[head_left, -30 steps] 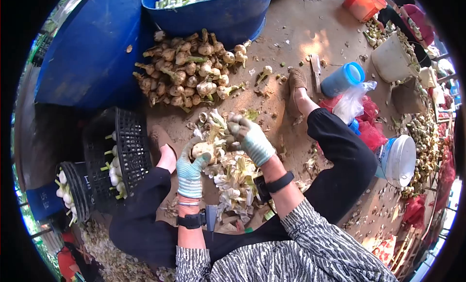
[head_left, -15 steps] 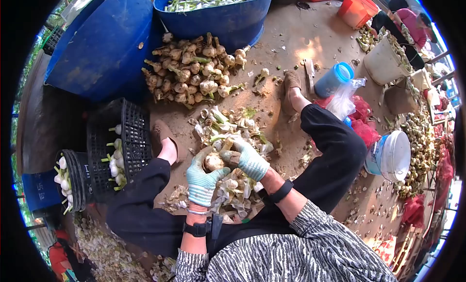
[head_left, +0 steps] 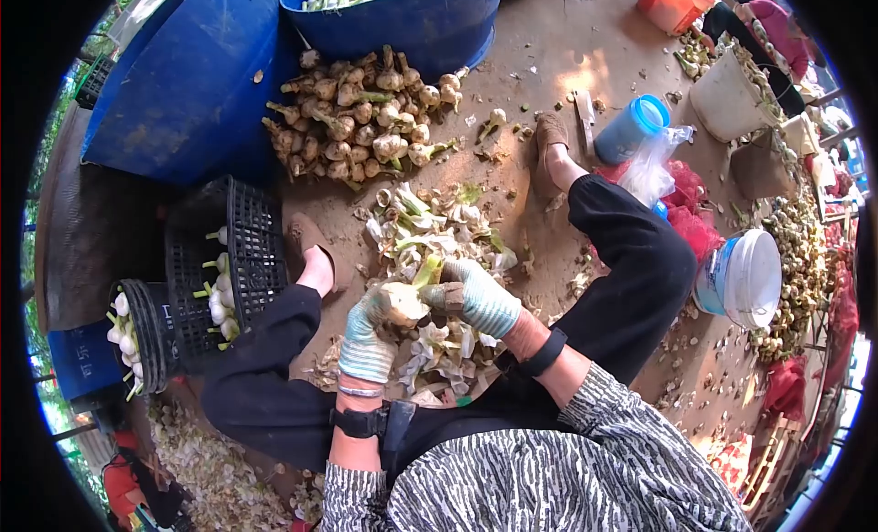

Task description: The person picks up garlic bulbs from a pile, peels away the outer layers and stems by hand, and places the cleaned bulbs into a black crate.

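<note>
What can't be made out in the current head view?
Head view:
Bulb: underside, hidden by the bulb itself and left hand.
Right hand: inside of its grip, hidden by the hand itself.
Filled tub: far rim, cut off by top edge.
Blue box: lettering too small.

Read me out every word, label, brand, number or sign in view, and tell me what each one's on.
No text can be read with certainty.
Blue container at the far left: white characters, too small and blurred to read.
Black bucket beside it: a pale marking, too small to make out.
White bucket on the right: a bluish label, too blurred to read.
</note>
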### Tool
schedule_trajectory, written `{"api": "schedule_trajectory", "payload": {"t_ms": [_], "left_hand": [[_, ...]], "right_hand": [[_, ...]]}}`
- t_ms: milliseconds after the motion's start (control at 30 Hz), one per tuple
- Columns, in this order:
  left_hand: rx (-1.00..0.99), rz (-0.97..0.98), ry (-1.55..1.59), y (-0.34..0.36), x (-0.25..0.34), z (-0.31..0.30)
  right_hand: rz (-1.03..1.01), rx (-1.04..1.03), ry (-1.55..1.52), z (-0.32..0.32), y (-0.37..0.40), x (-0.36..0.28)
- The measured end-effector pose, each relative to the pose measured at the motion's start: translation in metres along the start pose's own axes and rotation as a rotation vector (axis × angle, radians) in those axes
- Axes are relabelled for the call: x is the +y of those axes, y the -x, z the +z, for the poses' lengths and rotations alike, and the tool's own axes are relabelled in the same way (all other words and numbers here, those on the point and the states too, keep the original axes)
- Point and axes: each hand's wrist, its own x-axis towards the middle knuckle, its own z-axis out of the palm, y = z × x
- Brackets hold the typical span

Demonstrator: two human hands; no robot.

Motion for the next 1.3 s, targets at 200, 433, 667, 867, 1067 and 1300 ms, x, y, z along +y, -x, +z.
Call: {"api": "schedule_trajectory", "payload": {"t_ms": [200, 433, 667, 867, 1067, 1300], "left_hand": [[0.066, 0.503, -0.767, 0.004, 0.001, 0.017], [0.134, -0.107, 0.16, -0.001, 0.016, -0.003], [0.239, 0.795, -1.041, 0.004, 0.007, 0.01], [-0.002, 0.105, -0.138, 0.008, 0.028, 0.004], [0.224, 0.498, -0.677, -0.012, 0.006, -0.013], [0.029, 0.244, -0.372, 0.017, 0.02, 0.01]], "right_hand": [[0.139, 0.046, -0.429, 0.002, 0.0, 0.026], [-0.433, -0.016, 0.511, 0.018, 0.009, 0.016], [0.065, 0.013, -0.153, 0.005, 0.004, 0.022], [-0.028, -0.116, 0.019, 0.009, 0.023, 0.017], [-0.063, -0.109, 0.076, 0.002, 0.02, 0.011], [0.038, -0.164, 0.047, 0.016, 0.031, -0.003]]}}
